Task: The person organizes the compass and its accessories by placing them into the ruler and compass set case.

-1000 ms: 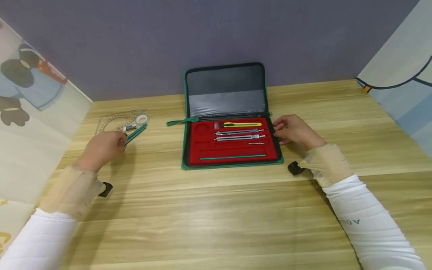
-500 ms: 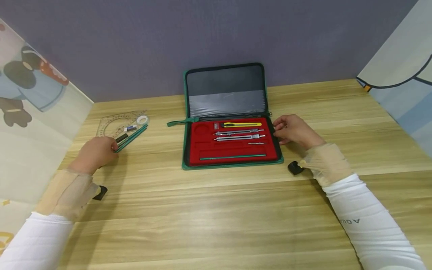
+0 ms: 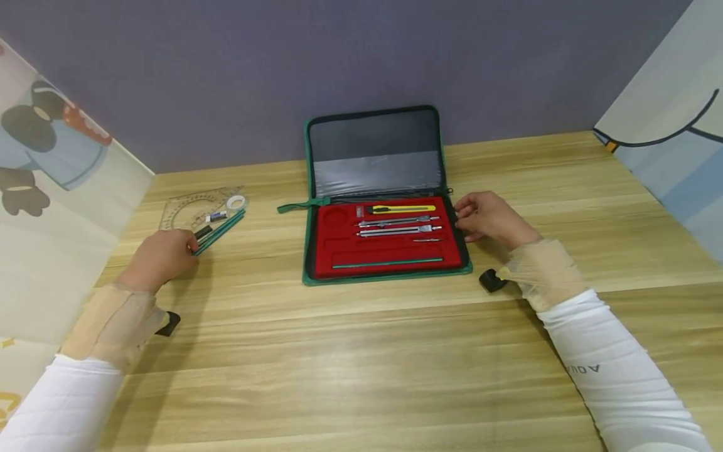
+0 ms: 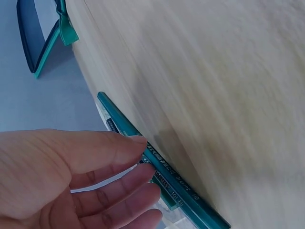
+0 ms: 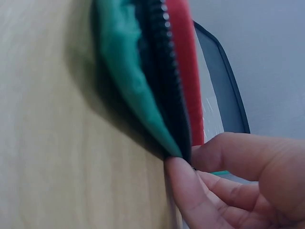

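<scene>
On the left of the table, my left hand (image 3: 159, 258) pinches the near part of two green pencils (image 3: 223, 230) lying side by side. In the left wrist view the thumb tip lies against the pencils (image 4: 176, 183); the index finger is mostly hidden behind it. My right hand (image 3: 490, 218) grips the right edge of an open green zip case (image 3: 378, 135), thumb and finger on its zipped rim (image 5: 164, 71). The red insert (image 3: 343, 251) holds a yellow cutter (image 3: 405, 208), two metal compass-like tools (image 3: 398, 231), a small metal piece (image 3: 427, 240) and a green pencil (image 3: 386, 263).
Beyond the pencils lie a clear set square (image 3: 169, 210), a white ring (image 3: 228, 201), an eraser (image 3: 216, 216) and a small black strip (image 3: 203, 232). A grey wall (image 3: 226, 81) stands behind the table, with printed panels at both sides.
My left hand has moved left and toward me along the pencils, uncovering the black strip; it is nearly still over the last half second. My right hand keeps its hold on the case.
</scene>
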Tool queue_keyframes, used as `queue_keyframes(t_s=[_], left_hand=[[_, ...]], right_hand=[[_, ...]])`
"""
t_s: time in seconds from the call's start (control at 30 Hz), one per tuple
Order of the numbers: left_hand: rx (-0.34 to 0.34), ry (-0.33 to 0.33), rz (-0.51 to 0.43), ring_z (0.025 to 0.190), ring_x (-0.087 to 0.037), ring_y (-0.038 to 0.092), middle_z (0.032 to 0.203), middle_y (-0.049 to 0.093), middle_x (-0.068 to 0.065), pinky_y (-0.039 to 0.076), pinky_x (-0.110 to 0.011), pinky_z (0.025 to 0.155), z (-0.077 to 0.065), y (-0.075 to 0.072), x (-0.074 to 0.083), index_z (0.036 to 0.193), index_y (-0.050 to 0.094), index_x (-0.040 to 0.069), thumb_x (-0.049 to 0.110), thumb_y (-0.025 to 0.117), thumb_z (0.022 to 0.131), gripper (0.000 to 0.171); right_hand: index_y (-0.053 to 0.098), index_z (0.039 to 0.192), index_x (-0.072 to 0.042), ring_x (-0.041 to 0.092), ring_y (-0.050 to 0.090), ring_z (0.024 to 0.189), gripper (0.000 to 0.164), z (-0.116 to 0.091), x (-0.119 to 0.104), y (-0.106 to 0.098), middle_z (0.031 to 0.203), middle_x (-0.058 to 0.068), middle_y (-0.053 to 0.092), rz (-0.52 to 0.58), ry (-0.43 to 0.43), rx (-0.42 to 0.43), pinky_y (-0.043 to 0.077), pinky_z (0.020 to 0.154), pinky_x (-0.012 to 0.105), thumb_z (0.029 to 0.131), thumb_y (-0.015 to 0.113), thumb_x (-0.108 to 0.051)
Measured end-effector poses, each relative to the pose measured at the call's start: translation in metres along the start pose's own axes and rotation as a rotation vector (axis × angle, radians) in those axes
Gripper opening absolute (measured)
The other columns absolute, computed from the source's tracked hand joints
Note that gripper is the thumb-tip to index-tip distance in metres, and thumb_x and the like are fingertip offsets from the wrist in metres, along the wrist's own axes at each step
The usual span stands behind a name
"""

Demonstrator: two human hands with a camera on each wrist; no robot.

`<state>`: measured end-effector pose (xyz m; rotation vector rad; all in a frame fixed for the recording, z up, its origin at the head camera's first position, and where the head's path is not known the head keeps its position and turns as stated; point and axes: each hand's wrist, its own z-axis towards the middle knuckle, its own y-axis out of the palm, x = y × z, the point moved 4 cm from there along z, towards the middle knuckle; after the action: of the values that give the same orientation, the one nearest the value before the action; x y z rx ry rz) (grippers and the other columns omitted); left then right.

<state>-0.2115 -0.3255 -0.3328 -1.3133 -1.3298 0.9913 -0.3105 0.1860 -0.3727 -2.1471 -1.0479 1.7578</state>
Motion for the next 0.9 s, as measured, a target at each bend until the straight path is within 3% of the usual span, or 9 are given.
queue_keyframes(t_s=[0.37, 0.9], left_hand=[[-0.036, 0.016, -0.016, 0.083, -0.041, 0.060, 0.094, 0.064, -0.025, 0.046, -0.053, 0.072, 0.0018, 0.0047, -0.0034, 0.095, 0.063, -0.007, 0.002, 0.059, 0.081, 0.018], [0.019, 0.075, -0.025, 0.073, -0.031, 0.056, 0.077, 0.061, -0.013, 0.045, -0.048, 0.067, 0.0011, 0.0068, -0.0062, 0.085, 0.062, -0.002, 0.001, 0.058, 0.074, 0.012]], right_hand=[[0.042, 0.126, 0.013, 0.013, 0.058, 0.074, 0.042, -0.0012, -0.0007, 0.0002, 0.107, 0.021, 0.048, 0.008, 0.001, 0.000, 0.056, 0.061, 0.030, 0.088, 0.056, 0.000], [0.041, 0.126, 0.013, 0.012, 0.057, 0.074, 0.043, -0.0009, -0.0027, 0.0011, 0.105, 0.019, 0.047, 0.026, 0.011, -0.005, 0.056, 0.061, 0.029, 0.088, 0.056, 0.001]])
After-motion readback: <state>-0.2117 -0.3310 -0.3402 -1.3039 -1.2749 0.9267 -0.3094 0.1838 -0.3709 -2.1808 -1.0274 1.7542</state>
